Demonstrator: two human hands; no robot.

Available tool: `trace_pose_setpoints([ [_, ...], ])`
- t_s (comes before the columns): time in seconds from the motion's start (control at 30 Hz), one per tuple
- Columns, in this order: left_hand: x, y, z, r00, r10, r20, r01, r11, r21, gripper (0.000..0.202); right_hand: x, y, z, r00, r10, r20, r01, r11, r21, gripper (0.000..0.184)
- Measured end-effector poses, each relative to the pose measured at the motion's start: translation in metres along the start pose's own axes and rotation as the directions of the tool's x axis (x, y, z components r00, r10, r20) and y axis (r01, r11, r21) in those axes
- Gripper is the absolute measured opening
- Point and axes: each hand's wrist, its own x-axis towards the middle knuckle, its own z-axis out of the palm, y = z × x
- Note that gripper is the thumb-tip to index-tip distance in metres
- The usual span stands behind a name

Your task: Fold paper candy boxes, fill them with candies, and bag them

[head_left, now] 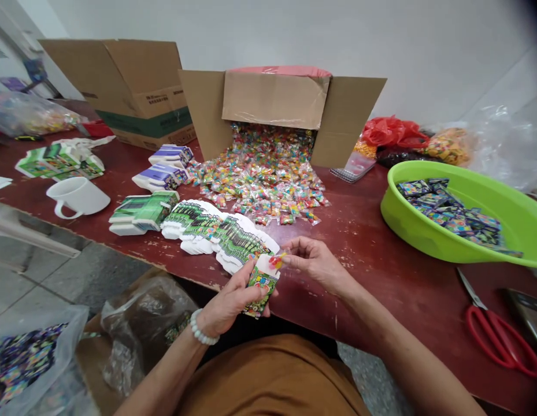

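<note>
My left hand [240, 296] is closed around a small green printed box [260, 284] with its white top flap standing up. Between the thumb and fingers of my right hand [314, 261] is a small clear packet of colourful candy [277, 262], right at the box's top. Just beyond my left hand, a fanned row of flat green cartons [240, 240] lies along the table's front edge. Farther back, a heap of candy packets [263, 179] spills from a cardboard box [277, 101] lying on its side.
A lime green basin [424, 248] with several dark packs stands at right, near red-handled scissors [502, 341] and a dark phone-like object [528, 312]. At left are a white mug [80, 196], green carton stacks [142, 211], purple carton stacks [162, 176] and another cardboard box [133, 98]. Plastic bags [34, 358] sit below the table.
</note>
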Motion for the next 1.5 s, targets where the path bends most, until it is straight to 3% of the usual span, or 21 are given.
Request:
trace_pose_setpoints([
  [0.17, -0.007, 0.003, 0.003, 0.999, -0.029, 0.029, 0.03, 0.999, -0.043, 0.05, 0.0, -0.005, -0.004, 0.998, 0.045, -0.031, -0.047, 0.998, -0.041, 0.028],
  [0.33, -0.008, 0.004, 0.008, 1.0, -0.03, -0.002, 0.03, 0.999, -0.028, 0.052, -0.001, -0.005, -0.005, 0.999, -0.032, -0.014, 0.03, 0.992, -0.119, 0.021],
  [0.53, 0.001, 0.002, 0.019, 0.999, 0.052, 0.006, -0.052, 0.998, -0.02, 0.036, -0.016, -0.016, 0.009, 0.96, -0.17, 0.221, 0.244, 0.896, -0.372, 0.011],
  [0.6, 0.003, 0.002, 0.021, 0.999, 0.036, -0.04, -0.04, 0.995, -0.093, 0.029, -0.017, -0.018, 0.008, 0.967, -0.196, 0.162, 0.24, 0.914, -0.328, 0.013],
  [0.7, 0.005, 0.0, 0.025, 0.995, -0.024, -0.092, 0.001, 0.97, -0.242, 0.044, -0.016, -0.012, 0.006, 0.986, -0.169, 0.012, 0.169, 0.976, -0.137, 0.024],
  [0.8, 0.005, -0.006, 0.029, 0.992, 0.012, -0.127, -0.049, 0.955, -0.292, 0.046, -0.018, -0.001, 0.012, 0.993, -0.045, 0.112, 0.038, 0.997, 0.062, 0.043],
  [0.9, 0.006, -0.013, 0.032, 0.982, 0.083, -0.172, -0.127, 0.956, -0.264, 0.042, -0.022, 0.007, 0.026, 0.98, 0.006, 0.199, -0.025, 0.995, 0.093, 0.042],
  [0.97, 0.006, -0.014, 0.032, 0.975, 0.112, -0.193, -0.16, 0.954, -0.255, 0.038, -0.025, 0.008, 0.033, 0.987, -0.042, 0.156, 0.035, 0.998, 0.049, 0.032],
  [1.07, 0.005, -0.012, 0.03, 0.984, 0.06, -0.171, -0.116, 0.933, -0.34, 0.036, -0.027, 0.006, 0.035, 0.964, -0.26, 0.047, 0.264, 0.952, -0.154, 0.021],
  [1.13, 0.004, -0.008, 0.028, 0.996, -0.013, -0.088, -0.026, 0.904, -0.428, 0.042, -0.029, 0.002, 0.033, 0.912, -0.402, 0.085, 0.408, 0.865, -0.292, 0.018],
  [1.2, 0.004, -0.004, 0.027, 0.999, -0.042, -0.009, 0.033, 0.878, -0.478, 0.048, -0.03, -0.001, 0.031, 0.891, -0.427, 0.152, 0.453, 0.835, -0.311, 0.019],
  [1.33, 0.005, -0.002, 0.029, 0.999, -0.022, -0.046, -0.002, 0.888, -0.46, 0.053, -0.026, -0.002, 0.034, 0.972, -0.203, 0.116, 0.213, 0.974, -0.08, 0.014],
  [1.4, 0.006, -0.003, 0.03, 0.994, -0.025, -0.103, -0.022, 0.902, -0.431, 0.056, -0.021, 0.0, 0.036, 0.989, -0.092, 0.12, 0.088, 0.995, 0.039, 0.016],
  [1.5, 0.007, -0.006, 0.029, 0.987, -0.012, -0.161, -0.05, 0.925, -0.378, 0.06, -0.013, 0.001, 0.039, 0.992, -0.029, 0.12, 0.016, 0.995, 0.103, 0.017],
])
